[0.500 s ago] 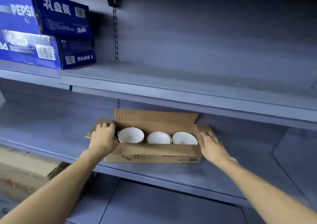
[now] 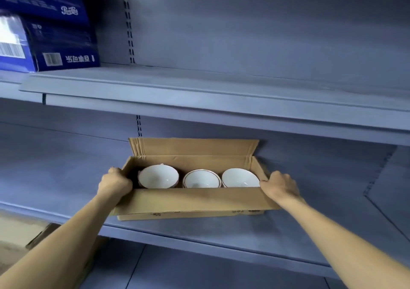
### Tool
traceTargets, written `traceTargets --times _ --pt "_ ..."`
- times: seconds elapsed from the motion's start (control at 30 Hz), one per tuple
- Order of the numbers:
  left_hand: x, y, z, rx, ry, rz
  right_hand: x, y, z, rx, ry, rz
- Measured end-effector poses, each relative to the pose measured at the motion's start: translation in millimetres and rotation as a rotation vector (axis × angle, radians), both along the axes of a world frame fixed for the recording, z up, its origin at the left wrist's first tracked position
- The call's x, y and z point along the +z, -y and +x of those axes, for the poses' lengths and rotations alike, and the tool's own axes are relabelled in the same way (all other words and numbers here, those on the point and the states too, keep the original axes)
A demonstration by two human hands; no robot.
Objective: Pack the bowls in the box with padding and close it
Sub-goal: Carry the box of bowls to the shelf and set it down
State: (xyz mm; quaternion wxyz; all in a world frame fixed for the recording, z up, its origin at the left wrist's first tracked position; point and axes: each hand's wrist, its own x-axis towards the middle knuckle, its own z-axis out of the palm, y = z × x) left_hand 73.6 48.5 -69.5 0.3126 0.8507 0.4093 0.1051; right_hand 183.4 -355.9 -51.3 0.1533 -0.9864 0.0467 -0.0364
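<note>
1. Cardboard box (image 2: 190,202) at centre frame, resting on the lower shelf (image 2: 221,233), lid flaps open; rear flap (image 2: 193,147) standing up against the shelf back.
2. Three bowls (image 2: 200,179) in a row inside: left one tilted, middle one with a thin dark rim line, right one touching the right end wall.
3. Left hand (image 2: 115,183) gripping the box's left end, fingers curled over the end flap. Right hand (image 2: 280,185) gripping the right end, fingers curled round the edge there.
4. No padding visible between or over the bowls; likely still to be added.
5. Risk: glazed, hard, smooth bowls touching or nearly so; could knock and chip if the box is pulled or tipped with nothing between them.
6. Risk: thin corrugated card, soft at the creases; end walls could buckle under the grip, letting the box slip off the shelf lip.
7. Blue cartons (image 2: 48,45) at upper left of the frame, well apart.
</note>
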Motion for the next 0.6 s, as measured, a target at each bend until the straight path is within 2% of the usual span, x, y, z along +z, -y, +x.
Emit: traceTargets --times 0.1,0.33,0.6 --pt "2 -1 -4 0.018 0.035 0.023 6 -2 3 -0.05 -0.033 0.061" --pt "7 10 -29 0.056 0.112 0.08 10 -4 -19 -0.039 -0.03 -0.007" --pt "42 45 -112 0.034 0.102 0.062 27 32 -102 -0.034 -0.067 0.017"
